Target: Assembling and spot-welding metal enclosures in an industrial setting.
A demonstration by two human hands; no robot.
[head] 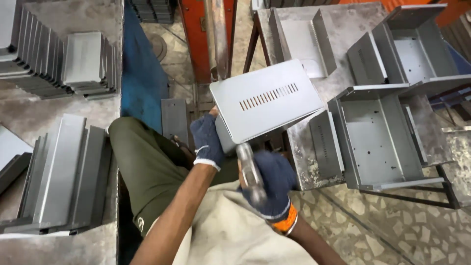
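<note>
My left hand [208,141], in a dark blue glove, grips the near left corner of a grey sheet-metal cover [265,100] with a row of vent slots on its top face. The cover is held up at an angle above my lap, its right end over the edge of the workbench [306,167]. My right hand [274,182], also in a dark blue glove with an orange cuff, holds a metal tool [250,172] just below the cover; the tool is blurred and its kind is unclear.
Several open grey metal chassis boxes [378,140] lie on the bench at right. Stacks of bent grey metal panels [64,172] stand at left, with more stacks [54,61] at upper left. A red metal frame [198,34] rises ahead. My knee in olive trousers [147,162] is below.
</note>
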